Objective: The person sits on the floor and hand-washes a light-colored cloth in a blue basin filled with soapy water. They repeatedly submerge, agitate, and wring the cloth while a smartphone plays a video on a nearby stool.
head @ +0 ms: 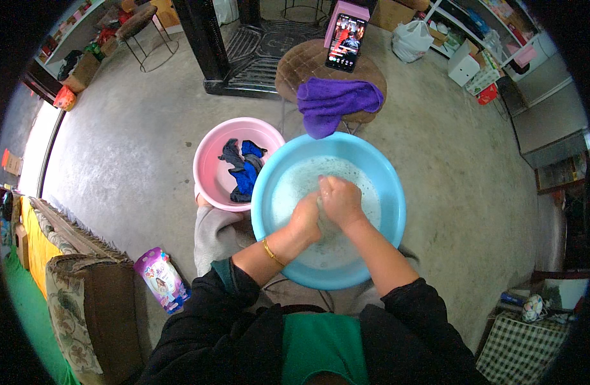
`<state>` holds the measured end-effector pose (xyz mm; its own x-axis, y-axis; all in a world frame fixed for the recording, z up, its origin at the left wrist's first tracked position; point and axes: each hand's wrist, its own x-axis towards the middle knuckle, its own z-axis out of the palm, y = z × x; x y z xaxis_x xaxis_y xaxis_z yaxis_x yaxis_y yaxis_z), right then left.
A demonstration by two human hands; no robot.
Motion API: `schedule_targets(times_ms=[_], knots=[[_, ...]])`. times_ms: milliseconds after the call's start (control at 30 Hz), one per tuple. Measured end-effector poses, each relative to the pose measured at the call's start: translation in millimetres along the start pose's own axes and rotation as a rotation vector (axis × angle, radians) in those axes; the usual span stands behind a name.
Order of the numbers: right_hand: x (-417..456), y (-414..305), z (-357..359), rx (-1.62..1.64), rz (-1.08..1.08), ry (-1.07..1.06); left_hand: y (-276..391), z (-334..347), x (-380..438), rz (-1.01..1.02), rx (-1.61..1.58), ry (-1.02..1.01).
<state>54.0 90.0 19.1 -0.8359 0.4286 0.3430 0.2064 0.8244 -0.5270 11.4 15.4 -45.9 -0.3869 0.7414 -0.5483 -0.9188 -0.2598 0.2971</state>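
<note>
A large light-blue plastic basin of cloudy, sudsy water is before me. Over the water, my left hand and my right hand are curled and held close together. A small pale, wet patch shows between them, but whether it is cloth or water I cannot tell. Beside the basin on the left, a smaller pink plastic basin holds dark-grey and blue wet cloths. A purple towel hangs over the near side of a brown quilted stool just beyond the blue basin.
On the stool, a lit phone leans against a pink box. A purple detergent bag lies on the floor at left, near a brown sofa. A black metal stand rises behind. Shelves and a white plastic bag are far right.
</note>
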Motion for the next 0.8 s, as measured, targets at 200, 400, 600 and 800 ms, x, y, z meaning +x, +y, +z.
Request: schedule_targets(times_ms=[200, 400, 600, 800], knots=[[-0.6, -1.9, 3.3, 0.124, -0.239, -0.192, 0.8, -29.9, 9.0, 0.195, -0.189, -0.748], [4.4, -11.4, -5.8, 0.026, 0.021, 0.038, 3.4, 2.4, -7.3, 0.051, 0.105, 0.122], [3.7, -15.3, -4.7, 0.108, -0.264, -0.059, 20.2, -1.1, -7.4, -0.137, -0.209, -0.415], [1.8, -4.7, 0.4, 0.05, -0.038, 0.035, 9.5, 17.2, -16.6, 0.084, 0.029, 0.079]])
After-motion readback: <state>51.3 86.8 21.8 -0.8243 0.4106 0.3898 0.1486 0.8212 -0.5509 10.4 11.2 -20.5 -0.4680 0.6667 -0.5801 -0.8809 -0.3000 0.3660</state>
